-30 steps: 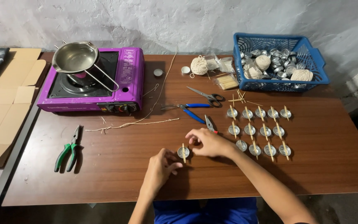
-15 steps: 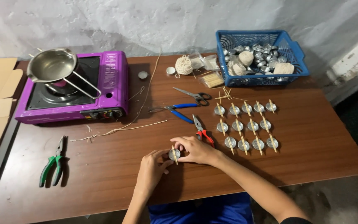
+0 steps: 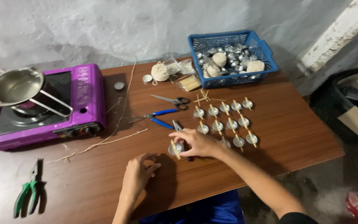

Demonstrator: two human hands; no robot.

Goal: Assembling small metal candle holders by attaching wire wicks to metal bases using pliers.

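My right hand [image 3: 196, 143] rests on the brown table [image 3: 295, 132] and grips a small round metal cup [image 3: 175, 148] with a thin wooden stick laid across it. My left hand [image 3: 139, 172] lies a little to the left of the cup, fingers loosely curled, holding nothing I can see. To the right of my right hand stand rows of several like metal cups with sticks [image 3: 224, 120]. Red-handled pliers [image 3: 178, 126] poke out just behind my right hand.
Blue-handled pliers [image 3: 156, 118], scissors [image 3: 172, 100], loose string [image 3: 104, 141], a twine ball [image 3: 160, 71]. A blue basket [image 3: 266, 62] of metal cups stands at the back. A purple stove [image 3: 85, 99] with a steel pot [image 3: 15, 86] is at left; green pliers [image 3: 29, 193] near the front edge.
The view has shifted right, so everything sits further left. My left hand has come off the cup and drawn back left; my right hand still holds it.
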